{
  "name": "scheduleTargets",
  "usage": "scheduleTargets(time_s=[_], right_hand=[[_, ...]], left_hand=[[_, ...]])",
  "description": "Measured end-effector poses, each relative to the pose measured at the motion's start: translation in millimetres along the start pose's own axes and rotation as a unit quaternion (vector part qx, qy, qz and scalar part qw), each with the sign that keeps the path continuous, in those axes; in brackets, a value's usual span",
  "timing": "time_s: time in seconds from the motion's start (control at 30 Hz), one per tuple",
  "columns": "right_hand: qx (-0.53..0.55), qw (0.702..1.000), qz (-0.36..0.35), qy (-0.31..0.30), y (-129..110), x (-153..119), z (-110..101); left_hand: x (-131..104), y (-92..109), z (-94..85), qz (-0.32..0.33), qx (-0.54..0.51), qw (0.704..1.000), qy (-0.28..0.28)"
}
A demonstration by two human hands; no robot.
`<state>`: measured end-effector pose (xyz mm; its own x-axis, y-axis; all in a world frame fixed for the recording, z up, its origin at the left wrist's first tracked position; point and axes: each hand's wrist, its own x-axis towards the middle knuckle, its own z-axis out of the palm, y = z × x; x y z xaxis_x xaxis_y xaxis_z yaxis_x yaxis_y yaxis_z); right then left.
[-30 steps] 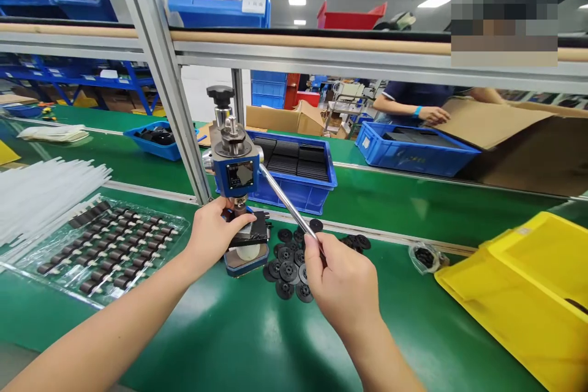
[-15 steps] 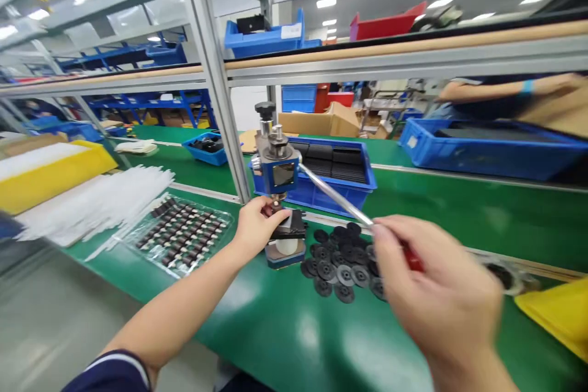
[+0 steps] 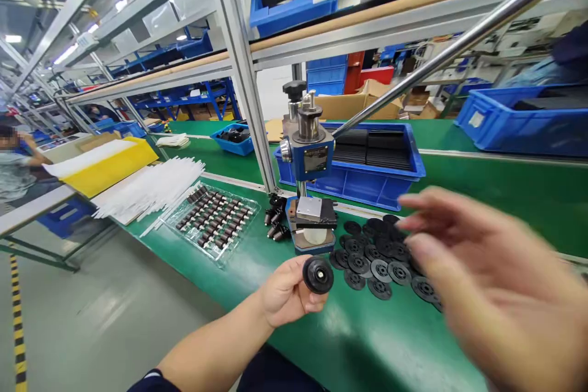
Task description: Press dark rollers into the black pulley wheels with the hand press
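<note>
- Left hand (image 3: 287,297): closing narrowly around a round black part (image 3: 318,274), which is facing upward in front of the press (image 3: 316,162).
- Right hand (image 3: 500,275): blurring, spreading its fingers wide, apparently gripping nothing, right of the press.
- Lever (image 3: 441,61): slanting upward from the press, touching neither hand.
- Black discs (image 3: 380,269): lying right of the press.
- Step, as judged: handling the part outside the press; turning it would be calling for a steady pinch.
</note>
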<state>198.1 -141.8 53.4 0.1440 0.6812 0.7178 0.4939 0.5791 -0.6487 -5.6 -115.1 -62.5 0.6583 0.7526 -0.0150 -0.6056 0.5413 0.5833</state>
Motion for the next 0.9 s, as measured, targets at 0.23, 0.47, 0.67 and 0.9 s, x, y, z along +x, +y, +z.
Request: scheduleTargets(time_s=[0.23,0.47,0.67,0.9], right_hand=[[-0.017,0.984,0.004,-0.18,38.5,-98.2,33.5],[-0.001,0.986,-0.011,-0.164,42.6,-112.5,40.1],[-0.004,0.985,-0.022,-0.169,46.2,-115.2,40.6],[-0.004,0.985,-0.012,-0.171,43.2,-117.9,38.4]], left_hand=[[-4.2,-13.3,-8.6,-0.052,0.021,0.998,0.01],[-5.7,-21.7,-18.3,-0.076,0.006,0.997,0.032],[-7.0,-20.6,-21.2,-0.071,-0.006,0.997,0.022],[-8.3,-21.0,-21.6,-0.077,0.0,0.997,0.021]])
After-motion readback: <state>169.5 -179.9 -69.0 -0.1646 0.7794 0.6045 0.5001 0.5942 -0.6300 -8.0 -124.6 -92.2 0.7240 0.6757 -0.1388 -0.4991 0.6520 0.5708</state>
